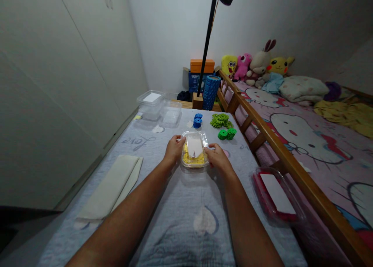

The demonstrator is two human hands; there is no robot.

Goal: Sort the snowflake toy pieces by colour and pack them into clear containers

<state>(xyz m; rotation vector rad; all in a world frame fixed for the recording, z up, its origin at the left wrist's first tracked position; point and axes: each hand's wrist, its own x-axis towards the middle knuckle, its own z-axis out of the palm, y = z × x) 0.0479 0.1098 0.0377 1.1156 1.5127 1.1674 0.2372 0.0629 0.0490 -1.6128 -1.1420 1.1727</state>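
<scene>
A clear lidded plastic container [194, 163] with yellow pieces inside and a white label on its lid is between my hands. My left hand [175, 147] grips its left side, fingers curled at the lid's edge. On the opposite side, my right hand [216, 155] closes on the right edge. Just beyond the container stand small stacks of blue pieces [197, 121]. To their right lie a pile of lime-green pieces [220, 120] and stacks of brighter green discs [227, 134].
Clear containers [151, 103] stand at the back left of the cloth-covered table [186, 205]. A folded cream cloth [112, 187] lies at left. A labelled container of red contents [275, 195] sits by the right edge, beside the bed's wooden rail [262, 133]. A black pole [207, 45] rises behind.
</scene>
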